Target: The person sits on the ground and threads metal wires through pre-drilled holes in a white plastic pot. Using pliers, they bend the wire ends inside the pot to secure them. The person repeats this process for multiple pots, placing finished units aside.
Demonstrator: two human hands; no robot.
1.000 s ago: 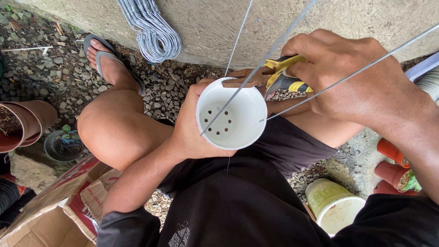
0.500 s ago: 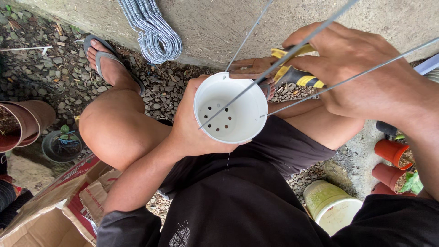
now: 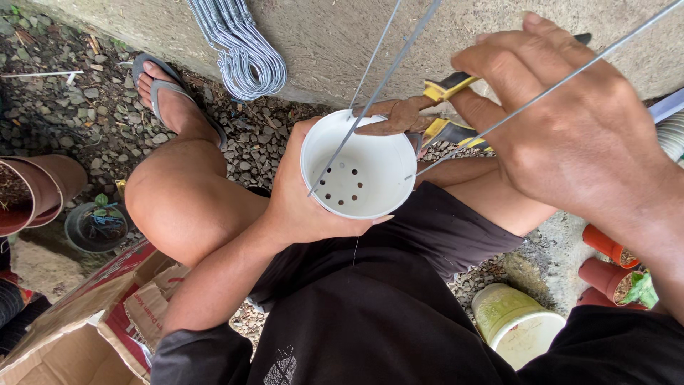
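The pot (image 3: pixel 360 175) in my left hand (image 3: pixel 303 207) is white, its floor dotted with dark round holes. The pliers (image 3: pixel 420 114) in my right hand (image 3: pixel 570 128), at its one o'clock, have rusty brown jaws and yellow-and-black handles. The wires (image 3: pixel 385 78) are grey. At five o'clock a pale green bucket (image 3: pixel 513 321); at three, orange-red pots (image 3: pixel 605 260).

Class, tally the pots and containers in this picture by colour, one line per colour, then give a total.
White pot, held in the left hand: 1
Terracotta pots: 3
Black pot: 1
Pale green container: 1
Total: 6
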